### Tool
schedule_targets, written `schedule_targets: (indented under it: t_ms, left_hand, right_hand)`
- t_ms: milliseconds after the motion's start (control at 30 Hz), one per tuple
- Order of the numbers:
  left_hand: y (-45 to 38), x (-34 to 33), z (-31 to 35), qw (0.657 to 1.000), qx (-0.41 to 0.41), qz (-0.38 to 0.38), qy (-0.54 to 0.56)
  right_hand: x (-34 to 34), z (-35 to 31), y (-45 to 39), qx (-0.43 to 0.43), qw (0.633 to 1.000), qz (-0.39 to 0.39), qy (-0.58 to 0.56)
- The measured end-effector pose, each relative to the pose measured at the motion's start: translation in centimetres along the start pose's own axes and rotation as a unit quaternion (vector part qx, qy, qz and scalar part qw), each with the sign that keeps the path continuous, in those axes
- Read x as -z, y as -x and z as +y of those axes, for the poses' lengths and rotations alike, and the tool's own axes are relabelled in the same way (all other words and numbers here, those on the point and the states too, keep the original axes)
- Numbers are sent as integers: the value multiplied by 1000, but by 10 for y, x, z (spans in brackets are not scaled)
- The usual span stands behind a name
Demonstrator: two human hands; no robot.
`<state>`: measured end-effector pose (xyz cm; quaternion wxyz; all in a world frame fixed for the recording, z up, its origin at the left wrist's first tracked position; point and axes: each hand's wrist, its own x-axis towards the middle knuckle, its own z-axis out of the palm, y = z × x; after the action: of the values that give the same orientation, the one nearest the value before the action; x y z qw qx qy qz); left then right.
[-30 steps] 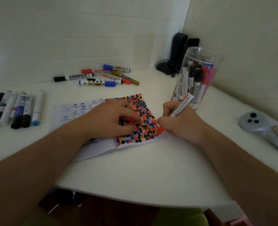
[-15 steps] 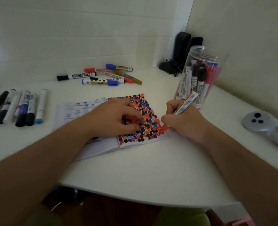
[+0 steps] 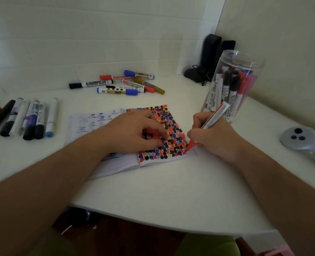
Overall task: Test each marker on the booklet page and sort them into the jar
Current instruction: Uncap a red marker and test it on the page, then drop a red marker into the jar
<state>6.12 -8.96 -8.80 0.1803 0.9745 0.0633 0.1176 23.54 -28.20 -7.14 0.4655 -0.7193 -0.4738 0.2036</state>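
Red-tipped and white-barrelled, the marker (image 3: 211, 121) is sitting tilted in the right hand (image 3: 213, 136), whose fingers are curling tightly round it; its tip is touching the right edge of the booklet (image 3: 134, 137) page. That page is lying open near the desk (image 3: 171, 191) centre, crowded with small red, black, blue and yellow blots. The left hand (image 3: 134, 133) is pressing down on the page, its fingers curling round something small and red, probably the cap, though it is too hidden to be sure. At about two o'clock from the booklet, the clear jar (image 3: 234, 85) is standing upright just behind the right hand, holding several markers whose colours are blurring together through the plastic. At twelve o'clock a loose pile of markers (image 3: 119, 84) is lying by the wall; at nine o'clock a row of markers (image 3: 29, 119) is lying side by side, the leftmost ones being cut off by the frame. At three o'clock a grey controller (image 3: 300, 139) is resting, partly out of view.
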Motion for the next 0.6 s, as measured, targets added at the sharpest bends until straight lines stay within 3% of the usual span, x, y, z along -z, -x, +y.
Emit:
schedule_targets:
  t_ms: [600]
  left_hand:
    - [1,2,6,1000,19,-14,-1]
  right_hand:
    - [0,5,-2,-8,1000,2,9]
